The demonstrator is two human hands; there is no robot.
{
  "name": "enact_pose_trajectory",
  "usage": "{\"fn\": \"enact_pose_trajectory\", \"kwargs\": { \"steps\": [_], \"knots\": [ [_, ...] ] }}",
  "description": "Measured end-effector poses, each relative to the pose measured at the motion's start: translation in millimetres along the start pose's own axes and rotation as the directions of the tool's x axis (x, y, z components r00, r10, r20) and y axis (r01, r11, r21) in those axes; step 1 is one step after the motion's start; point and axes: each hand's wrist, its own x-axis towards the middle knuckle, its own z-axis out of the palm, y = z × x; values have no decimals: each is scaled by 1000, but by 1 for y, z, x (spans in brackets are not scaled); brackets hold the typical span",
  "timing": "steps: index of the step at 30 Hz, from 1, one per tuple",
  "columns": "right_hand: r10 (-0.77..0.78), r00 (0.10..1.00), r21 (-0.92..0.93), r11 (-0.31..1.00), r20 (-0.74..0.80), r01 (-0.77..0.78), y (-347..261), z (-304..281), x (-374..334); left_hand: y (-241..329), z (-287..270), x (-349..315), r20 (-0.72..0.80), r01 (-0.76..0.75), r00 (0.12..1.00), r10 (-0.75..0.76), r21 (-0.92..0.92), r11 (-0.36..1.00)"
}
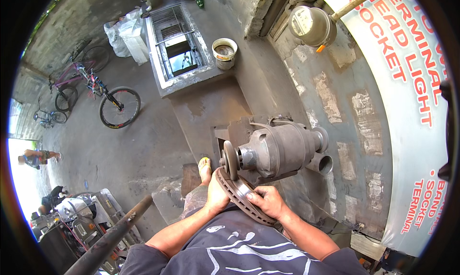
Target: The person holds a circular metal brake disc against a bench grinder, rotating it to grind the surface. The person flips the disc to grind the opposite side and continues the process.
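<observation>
Both my hands hold a vented brake disc (241, 200), tilted in front of my torso. My left hand (218, 196) is closed on the disc's left side. My right hand (270, 201) grips its right side, the thumb lying on the inner part. At the disc's upper left stands a grinding wheel (231, 159), which overlaps it and appears to touch its flat face. The wheel sits on the shaft of a large grey electric motor (283, 149), just ahead of my hands. The fingers under the disc are partly hidden.
Left of me a dark metal pole (110, 236) slants upward beside a pile of machine parts (88, 212). Bicycles (120, 107) stand farther left, and a person (38, 157) is near the bright opening. A bucket (224, 53) stands by a barred frame (177, 45); a printed banner (402, 107) hangs at right.
</observation>
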Motion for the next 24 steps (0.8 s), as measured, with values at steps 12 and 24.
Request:
{"fn": "enact_pose_trajectory", "kwargs": {
  "steps": [12,24],
  "knots": [
    [181,980,-56,983,88,-177,-18,-2,12,-12,4,-21,4,329,943,-334,-172,929],
    [108,993,5,994,50,-108,1,5,11,-25,7,-19,-18,298,950,-312,-255,920]
  ]
}}
